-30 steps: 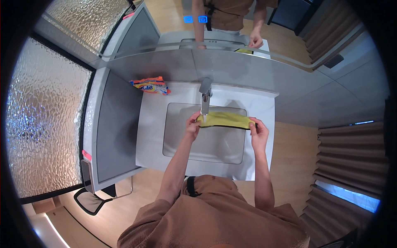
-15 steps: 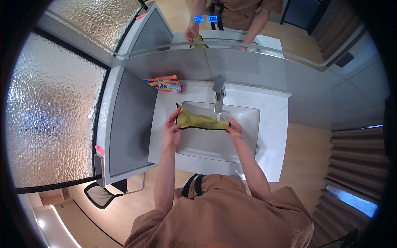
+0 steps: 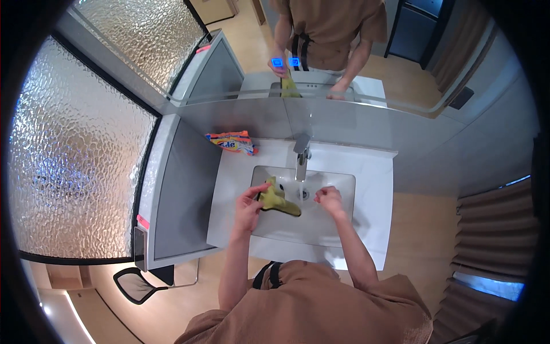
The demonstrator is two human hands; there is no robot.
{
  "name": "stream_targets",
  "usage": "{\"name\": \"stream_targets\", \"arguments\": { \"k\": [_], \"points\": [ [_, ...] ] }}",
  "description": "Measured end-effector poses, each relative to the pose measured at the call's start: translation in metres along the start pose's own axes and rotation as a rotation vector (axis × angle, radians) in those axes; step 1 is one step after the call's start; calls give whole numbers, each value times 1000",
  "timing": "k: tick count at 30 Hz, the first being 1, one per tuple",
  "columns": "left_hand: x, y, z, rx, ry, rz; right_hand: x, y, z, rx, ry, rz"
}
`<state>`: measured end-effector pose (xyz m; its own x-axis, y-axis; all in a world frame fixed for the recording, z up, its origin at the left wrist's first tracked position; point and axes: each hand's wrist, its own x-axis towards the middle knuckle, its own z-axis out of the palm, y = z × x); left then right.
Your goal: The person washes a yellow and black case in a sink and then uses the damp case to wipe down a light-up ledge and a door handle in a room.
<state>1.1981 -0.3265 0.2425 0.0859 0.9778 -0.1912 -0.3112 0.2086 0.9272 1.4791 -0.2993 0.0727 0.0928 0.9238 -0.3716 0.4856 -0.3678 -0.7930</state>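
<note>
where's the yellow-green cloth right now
In the head view, the yellow-green cloth is in the left hand, over the left part of the sink basin, to the lower left of the faucet.

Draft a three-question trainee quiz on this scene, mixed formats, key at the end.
1. Which hand holds the yellow-green cloth?
2. True or false: the orange package lies to the right of the faucet.
3. Where is the right hand?
A) On the faucet
B) Over the sink, apart from the yellow-green cloth
C) On the orange package

Key:
1. The left hand.
2. False; it lies to the left.
3. B.
</note>
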Motion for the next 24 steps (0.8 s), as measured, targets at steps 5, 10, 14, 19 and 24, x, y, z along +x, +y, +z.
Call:
{"name": "stream_targets", "arguments": {
  "k": [5,10,14,19,24],
  "points": [
    [-3,-25,11,178,-19,5,-9,-138,-49,377,46,-345],
    [2,-12,42,196,13,37,24,-135,-47,-46,113,-571],
    [3,10,32,232,-16,71,-11,-123,-37,-235,91,-518],
    [5,42,41,269,-236,131,-69,-131,-25,245,-46,-524],
    [12,62,49,346,-453,183,-67,-130,-40,383,-508,-515]
  ]
}}
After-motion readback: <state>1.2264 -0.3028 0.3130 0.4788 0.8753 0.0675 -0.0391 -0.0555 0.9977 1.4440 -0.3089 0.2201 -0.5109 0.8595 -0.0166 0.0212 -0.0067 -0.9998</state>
